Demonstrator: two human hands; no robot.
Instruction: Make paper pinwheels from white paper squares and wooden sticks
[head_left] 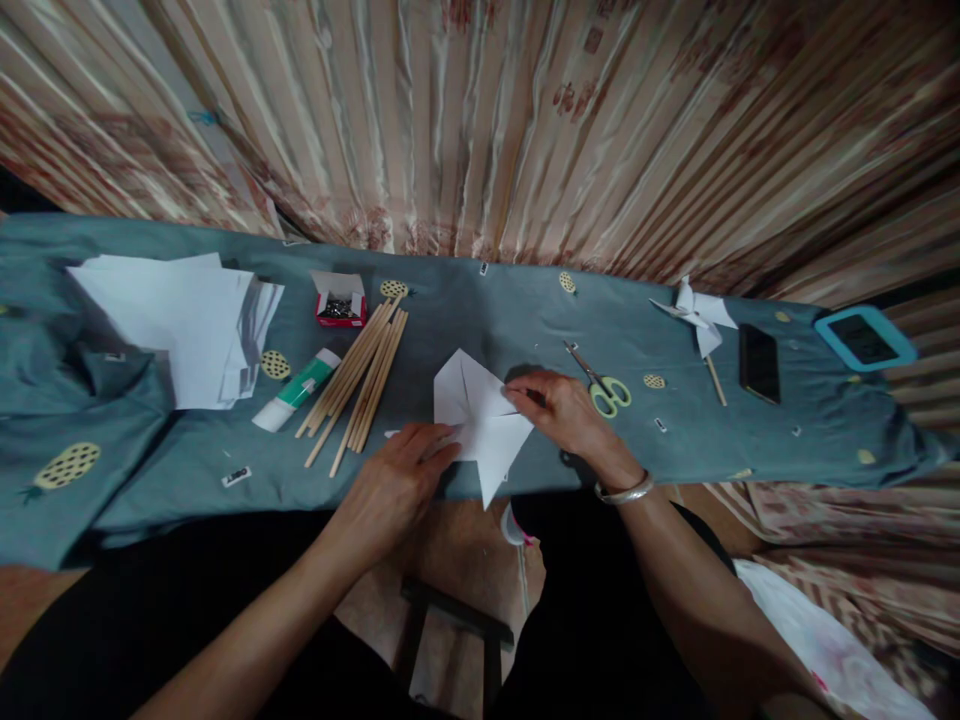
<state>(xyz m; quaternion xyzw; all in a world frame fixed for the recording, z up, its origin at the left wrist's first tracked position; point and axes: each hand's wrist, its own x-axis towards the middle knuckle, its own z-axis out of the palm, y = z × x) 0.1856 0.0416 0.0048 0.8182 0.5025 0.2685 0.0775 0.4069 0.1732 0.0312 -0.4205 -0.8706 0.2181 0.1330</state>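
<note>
A white sheet of paper (pixel 480 425) with cut slits lies at the table's front edge between my hands, one pointed flap hanging toward me. My left hand (pixel 409 465) pinches its left side. On the opposite side, my right hand (pixel 559 405) has thumb and fingers closed on a flap. To the right of that hand lie green-handled scissors (pixel 604 390). Left of the paper are several wooden sticks (pixel 360 380) in a loose bundle, and a green and white glue tube (pixel 298 390). A small red box (pixel 341 305) of metal pins stands open behind them.
A stack of white paper (pixel 176 330) lies at the left. To the right are a paper pinwheel (pixel 699 320) on a stick, a black phone (pixel 759 362) and a blue-framed digital timer (pixel 866 338). A pleated curtain (pixel 480 130) hangs behind the cloth-covered table (pixel 487 300).
</note>
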